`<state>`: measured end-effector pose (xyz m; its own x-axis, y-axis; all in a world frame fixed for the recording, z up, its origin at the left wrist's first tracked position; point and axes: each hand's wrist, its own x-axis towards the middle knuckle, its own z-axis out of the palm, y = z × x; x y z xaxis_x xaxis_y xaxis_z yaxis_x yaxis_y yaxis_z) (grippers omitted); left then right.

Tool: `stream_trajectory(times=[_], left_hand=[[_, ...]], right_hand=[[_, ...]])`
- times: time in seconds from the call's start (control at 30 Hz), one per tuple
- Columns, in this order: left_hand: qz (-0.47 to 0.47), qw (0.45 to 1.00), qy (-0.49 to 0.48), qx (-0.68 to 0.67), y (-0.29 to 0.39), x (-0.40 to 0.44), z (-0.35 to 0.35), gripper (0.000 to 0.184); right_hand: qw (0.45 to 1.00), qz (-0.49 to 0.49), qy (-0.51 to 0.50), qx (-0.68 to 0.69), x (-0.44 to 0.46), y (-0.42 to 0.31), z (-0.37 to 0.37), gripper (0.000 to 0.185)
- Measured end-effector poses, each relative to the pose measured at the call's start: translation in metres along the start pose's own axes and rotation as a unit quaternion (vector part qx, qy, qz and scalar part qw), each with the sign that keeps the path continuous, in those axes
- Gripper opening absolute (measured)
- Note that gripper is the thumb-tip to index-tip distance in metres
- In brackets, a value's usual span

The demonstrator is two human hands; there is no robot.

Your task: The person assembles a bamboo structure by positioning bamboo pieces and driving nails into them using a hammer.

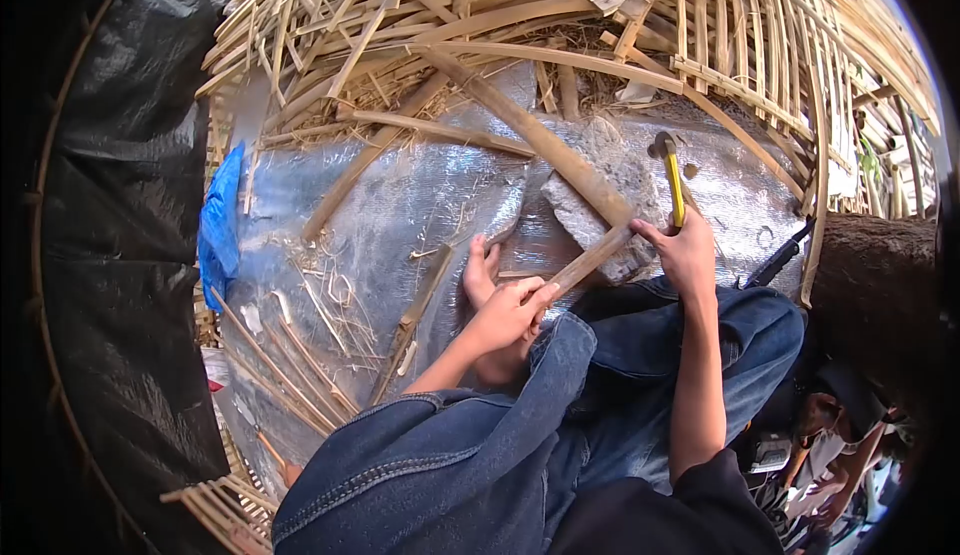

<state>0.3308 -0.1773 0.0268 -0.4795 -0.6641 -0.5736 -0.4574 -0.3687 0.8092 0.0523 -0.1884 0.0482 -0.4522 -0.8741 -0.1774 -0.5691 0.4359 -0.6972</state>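
My left hand (pixel 512 317) is closed around the near end of a split bamboo strip (pixel 590 260), which slants up to the right over a rough grey stone block (pixel 575 210). In my right hand (pixel 688 255) is a hammer (pixel 675 183) with a yellow and black handle, its metal head pointing up and away. The right thumb reaches to the strip's far end; whether it presses on it, I cannot tell. A longer bamboo pole (pixel 540 135) comes from the back, its near end over the block beside the strip's tip.
Silvery sheeting (pixel 370 180) covers the ground, with bamboo shavings (pixel 335 300) and cut bamboo pieces (pixel 410 325) on it. My bare foot (pixel 480 273) is beside the left hand. Woven bamboo (pixel 720 25) rises behind. A blue plastic sheet (pixel 222 225) lies left; a dark log (pixel 885 255) lies right.
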Motion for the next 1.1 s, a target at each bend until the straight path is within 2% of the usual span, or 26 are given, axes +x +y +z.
stream_trajectory(times=[0.17,0.23,0.33,0.4,0.43,0.5,0.53,0.6,0.67,0.73,0.77,0.83,0.97,1.03,1.07,1.1], left_hand=[[-0.001,1.0,-0.013,-0.016,-0.003,0.006,-0.003,0.036],[0.072,0.981,0.119,0.135,0.01,0.012,-0.019,0.032],[0.189,0.888,0.277,0.314,0.019,0.058,-0.073,0.024],[0.28,0.8,0.347,0.402,0.013,0.107,-0.113,0.03],[0.285,0.797,0.348,0.404,0.011,0.13,-0.124,0.03],[0.321,0.694,0.317,0.561,0.006,0.159,-0.15,0.041],[0.318,0.687,0.322,0.569,0.003,0.165,-0.161,0.041],[0.313,0.688,0.268,0.598,0.002,0.172,-0.171,0.041],[0.305,0.689,0.278,0.596,0.012,0.166,-0.179,0.039],[0.276,0.722,0.195,0.604,0.023,0.16,-0.187,0.038],[0.278,0.723,0.197,0.601,0.023,0.157,-0.191,0.038],[0.275,0.752,0.107,0.59,0.023,0.147,-0.207,0.038],[0.247,0.749,0.093,0.608,0.039,0.126,-0.203,0.04],[0.234,0.75,0.151,0.601,0.049,0.12,-0.201,0.045],[0.234,0.748,0.15,0.603,0.063,0.118,-0.195,0.045],[0.276,0.759,0.202,0.554,0.08,0.122,-0.185,0.049]], right_hand=[[0.998,0.052,0.008,0.035,-0.005,0.01,0.002,0.061],[0.997,0.053,0.003,0.056,-0.002,0.008,0.003,0.061],[0.995,0.068,-0.009,0.079,-0.001,0.013,0.006,0.061],[0.995,0.065,0.0,0.07,-0.001,0.014,0.003,0.061],[0.994,0.066,-0.004,0.089,-0.002,0.012,0.001,0.061],[0.993,0.074,-0.015,0.091,-0.001,0.011,0.002,0.061],[0.992,0.075,-0.02,0.102,0.0,0.014,0.005,0.062],[0.995,0.063,-0.008,0.082,0.0,0.016,0.006,0.061],[0.994,0.057,-0.009,0.09,0.0,0.017,0.009,0.062],[0.993,0.064,-0.008,0.101,-0.001,0.018,0.008,0.059],[0.992,0.076,-0.021,0.102,-0.001,0.015,0.006,0.058],[0.993,0.069,-0.019,0.097,0.002,0.022,0.01,0.059],[0.992,0.074,-0.016,0.097,0.001,0.022,0.007,0.06],[0.992,0.072,-0.016,0.102,0.001,0.019,0.007,0.057],[0.992,0.073,-0.015,0.105,-0.001,0.016,0.003,0.057],[0.99,0.08,-0.018,0.117,-0.002,0.012,-0.001,0.057]])
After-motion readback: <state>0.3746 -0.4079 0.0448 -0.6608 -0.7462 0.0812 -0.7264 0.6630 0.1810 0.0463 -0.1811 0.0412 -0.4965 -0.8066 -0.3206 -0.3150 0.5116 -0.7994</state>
